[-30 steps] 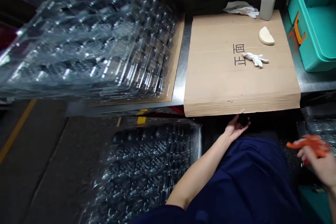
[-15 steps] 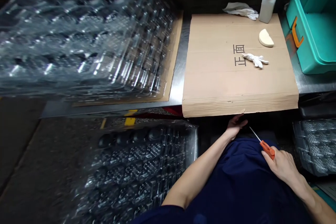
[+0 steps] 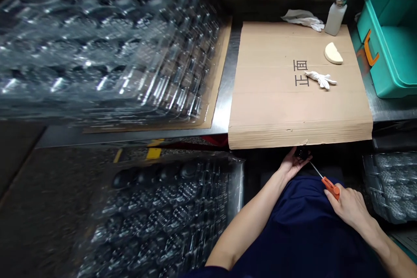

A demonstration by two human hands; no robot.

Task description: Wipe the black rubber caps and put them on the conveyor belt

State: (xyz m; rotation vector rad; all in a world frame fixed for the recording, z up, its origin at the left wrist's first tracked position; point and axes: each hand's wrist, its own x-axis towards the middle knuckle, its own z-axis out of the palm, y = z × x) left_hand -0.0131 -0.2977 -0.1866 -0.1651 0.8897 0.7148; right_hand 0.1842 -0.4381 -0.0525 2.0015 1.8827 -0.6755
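My right hand [image 3: 348, 202] is closed round the orange handle of a thin-bladed tool [image 3: 331, 187], whose metal tip points up and left toward my other hand. Just below the front edge of the cardboard stack [image 3: 299, 113], my left hand [image 3: 292, 165] holds a small dark round part [image 3: 302, 153] in its curled fingers. Details of that part are lost in shadow. On the cardboard lie a white glove [image 3: 321, 79] and a cream half-round pad [image 3: 333, 54].
Clear plastic trays [image 3: 97, 56] are stacked at the left of the bench, with more trays [image 3: 169, 208] below. A bottle [image 3: 335, 15], a crumpled white glove [image 3: 304, 18] and a teal bin [image 3: 387, 65] stand or lie at the back and right. Another tray stack [image 3: 391, 186] sits at lower right.
My left hand has come further out from under the cardboard edge, and a dark round part now shows in it. The tool's tip is now close beside that hand. The view has shifted slightly.
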